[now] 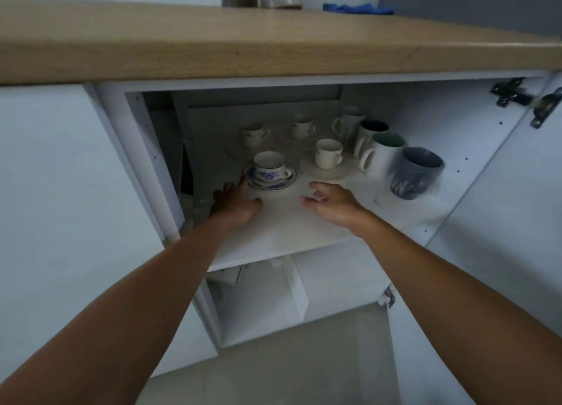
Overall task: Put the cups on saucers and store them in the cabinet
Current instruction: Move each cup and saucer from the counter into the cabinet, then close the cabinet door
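Item: blue-patterned cup on matching saucer, cabinet shelf, front left. Left hand: one finger at the saucer rim, gripping nothing. Right hand: loosely spread, empty. We advise sliding it by the rim, slowly.

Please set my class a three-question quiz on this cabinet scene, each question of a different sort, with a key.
1. True or false: the blue-patterned cup stands on a saucer.
2. How many mugs line the right side of the shelf? A two, B four, C six.
3. Fill in: the right hand holds ____.
Key: 1 true; 2 B; 3 nothing.
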Motion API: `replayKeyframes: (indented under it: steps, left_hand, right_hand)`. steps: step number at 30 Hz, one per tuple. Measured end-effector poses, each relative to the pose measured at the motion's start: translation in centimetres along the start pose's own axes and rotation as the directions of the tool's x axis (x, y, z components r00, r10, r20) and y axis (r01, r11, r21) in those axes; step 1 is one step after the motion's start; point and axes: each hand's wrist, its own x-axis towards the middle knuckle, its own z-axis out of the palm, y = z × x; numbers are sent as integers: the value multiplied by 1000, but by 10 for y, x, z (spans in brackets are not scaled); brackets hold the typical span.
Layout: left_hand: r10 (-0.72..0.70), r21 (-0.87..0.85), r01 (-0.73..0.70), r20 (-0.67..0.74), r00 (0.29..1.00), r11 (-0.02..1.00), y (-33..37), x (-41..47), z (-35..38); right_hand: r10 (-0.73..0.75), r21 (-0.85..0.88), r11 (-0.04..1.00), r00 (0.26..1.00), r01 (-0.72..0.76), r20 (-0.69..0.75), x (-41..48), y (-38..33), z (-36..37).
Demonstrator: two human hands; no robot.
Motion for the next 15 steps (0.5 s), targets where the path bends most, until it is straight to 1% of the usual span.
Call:
replayKeyframes:
  steps: [2, 4, 6, 9, 15]
  left_hand:
    - [6, 77, -5, -18, 1000, 997, 4, -13, -7]
    - [16, 128, -14, -11, 1000, 992, 7, -31, -10]
    - [18, 143, -25, 50, 999, 989, 8, -49, -15]
    - [-10, 117, -10, 170, 985, 993, 10, -80, -28]
    - [43, 150, -77, 221, 974, 986, 25, -135, -82]
  right_hand:
    - [-8, -93, 996, 999, 13, 51, -12, -4, -8]
    - [16, -141, 990, 995, -2, 96, -28, -9, -13]
    - [59, -236, 971, 990, -28, 127, -46, -14, -19]
    - [89, -402, 915, 985, -22, 149, -76, -28, -30]
    - [81, -504, 864, 990, -14, 112, -132, -75, -61]
